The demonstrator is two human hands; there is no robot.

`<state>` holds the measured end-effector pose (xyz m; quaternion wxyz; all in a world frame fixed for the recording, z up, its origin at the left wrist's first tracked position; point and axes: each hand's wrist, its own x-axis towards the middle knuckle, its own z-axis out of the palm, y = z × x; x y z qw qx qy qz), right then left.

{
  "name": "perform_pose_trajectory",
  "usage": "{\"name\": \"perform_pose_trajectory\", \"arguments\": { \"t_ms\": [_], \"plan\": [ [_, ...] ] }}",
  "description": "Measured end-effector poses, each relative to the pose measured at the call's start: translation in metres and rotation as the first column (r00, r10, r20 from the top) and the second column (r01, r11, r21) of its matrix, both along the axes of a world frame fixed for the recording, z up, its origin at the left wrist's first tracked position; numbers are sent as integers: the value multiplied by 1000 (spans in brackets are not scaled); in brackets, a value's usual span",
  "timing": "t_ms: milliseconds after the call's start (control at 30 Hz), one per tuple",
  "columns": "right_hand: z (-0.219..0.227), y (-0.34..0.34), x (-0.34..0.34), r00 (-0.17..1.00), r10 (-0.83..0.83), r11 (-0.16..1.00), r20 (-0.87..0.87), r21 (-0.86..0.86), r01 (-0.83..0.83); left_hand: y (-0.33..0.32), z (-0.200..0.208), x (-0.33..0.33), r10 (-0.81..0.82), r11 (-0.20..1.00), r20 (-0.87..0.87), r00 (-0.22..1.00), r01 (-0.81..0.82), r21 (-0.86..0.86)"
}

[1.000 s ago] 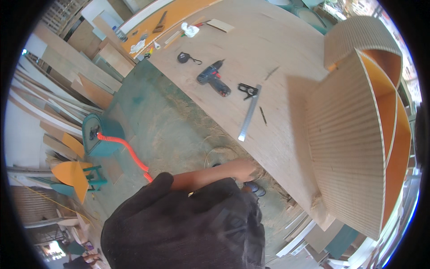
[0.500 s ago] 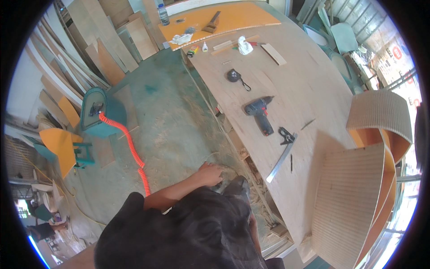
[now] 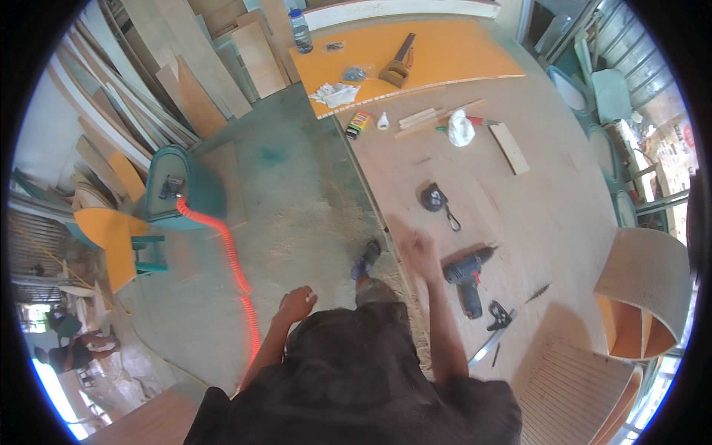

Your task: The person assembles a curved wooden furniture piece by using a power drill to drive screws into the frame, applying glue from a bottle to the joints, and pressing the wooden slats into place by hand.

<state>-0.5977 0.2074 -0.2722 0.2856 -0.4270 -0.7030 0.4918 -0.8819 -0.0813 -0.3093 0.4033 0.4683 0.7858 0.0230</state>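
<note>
My left hand [image 3: 298, 302] hangs over the floor at my left side, its fingers curled in. Whether anything small is inside it I cannot make out. Smeared by motion, my right hand [image 3: 417, 254] is over the near left edge of the wooden tabletop [image 3: 534, 211], and its fingers cannot be read. Just right of it lies a dark cordless drill [image 3: 466, 280]. A black tape measure [image 3: 434, 197] with a wrist strap sits farther up the table. Nearer me are a combination square [image 3: 498, 326], a drill bit [image 3: 538, 292] and a thin dark pen-like stick [image 3: 496, 354].
An orange panel [image 3: 460, 55] at the far end carries a handsaw [image 3: 397, 68] and a water bottle [image 3: 300, 33]. Ribbed curved pieces [image 3: 641, 271] stand on the right. Across the floor at left, an orange coiled hose [image 3: 236, 265] runs from a green stool-like box [image 3: 185, 182].
My left hand has come back from low beside the table edge to my left side. My right hand, hidden before, now shows over the tabletop. My body has straightened and the view has shifted.
</note>
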Motion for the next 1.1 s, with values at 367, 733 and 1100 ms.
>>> {"name": "perform_pose_trajectory", "arguments": {
  "t_ms": [367,733,1100],
  "plan": [
    [-74,312,-197,908,-193,897,371,442,10,0,-24,-134,413,911,-33,910,-413,5],
    [41,-15,-38,710,-696,695,108,-148,704,183,-69,-261,-847,501,-137,514,857,123],
    [89,-484,36,-569,-799,-503,-195,-302,810,281,-13,-45,-977,179,-181,111,889,-422]
  ]
}}
